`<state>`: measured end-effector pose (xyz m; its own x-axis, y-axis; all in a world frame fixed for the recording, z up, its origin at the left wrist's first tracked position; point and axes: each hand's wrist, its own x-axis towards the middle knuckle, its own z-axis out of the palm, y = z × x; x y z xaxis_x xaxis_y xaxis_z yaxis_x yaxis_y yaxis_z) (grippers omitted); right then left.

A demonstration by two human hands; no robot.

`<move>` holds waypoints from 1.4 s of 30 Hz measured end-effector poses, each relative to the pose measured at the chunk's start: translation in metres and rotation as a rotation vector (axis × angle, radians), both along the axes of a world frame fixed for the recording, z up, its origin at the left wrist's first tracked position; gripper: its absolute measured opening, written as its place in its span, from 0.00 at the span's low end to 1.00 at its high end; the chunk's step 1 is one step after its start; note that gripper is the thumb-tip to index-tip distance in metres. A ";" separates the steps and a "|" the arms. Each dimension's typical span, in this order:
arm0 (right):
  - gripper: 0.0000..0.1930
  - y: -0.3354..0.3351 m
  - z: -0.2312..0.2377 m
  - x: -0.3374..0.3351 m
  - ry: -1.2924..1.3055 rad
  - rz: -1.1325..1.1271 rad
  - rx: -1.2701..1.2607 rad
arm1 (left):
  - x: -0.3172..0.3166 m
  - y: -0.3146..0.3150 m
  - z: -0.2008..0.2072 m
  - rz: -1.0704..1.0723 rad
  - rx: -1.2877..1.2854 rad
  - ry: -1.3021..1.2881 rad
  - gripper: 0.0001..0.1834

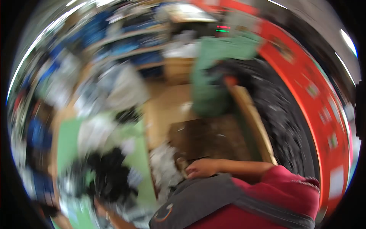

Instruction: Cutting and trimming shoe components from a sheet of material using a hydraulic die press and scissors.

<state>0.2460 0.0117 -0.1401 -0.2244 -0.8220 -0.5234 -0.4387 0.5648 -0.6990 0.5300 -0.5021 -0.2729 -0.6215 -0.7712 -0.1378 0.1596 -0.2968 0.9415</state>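
Motion blur smears much of the picture. My left hand is at the near edge of a pile of black items, which look like soft pieces or small bags. That pile lies on a green table top. Clear plastic lies to its left. My right hand is in front of my dark apron, beside a crumpled white plastic bag. Its fingers look bent, but their tips are hidden. Whether either hand holds anything cannot be made out.
A white bag lies farther up the table. Beyond stand large plastic bags and shelves with blue goods. A big cardboard box, green sacking and black bags line the right, before a red wall.
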 end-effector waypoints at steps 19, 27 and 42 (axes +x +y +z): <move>0.28 0.424 0.096 0.005 1.280 -1.433 0.300 | -0.469 0.569 0.187 -1.082 -0.359 0.096 0.12; 0.21 0.536 0.071 0.023 0.951 -1.483 0.426 | -0.504 0.919 0.253 -1.614 -0.930 0.707 0.08; 0.34 0.836 0.096 0.206 0.214 -2.704 1.339 | -0.539 1.243 0.209 -1.653 -2.001 0.635 0.45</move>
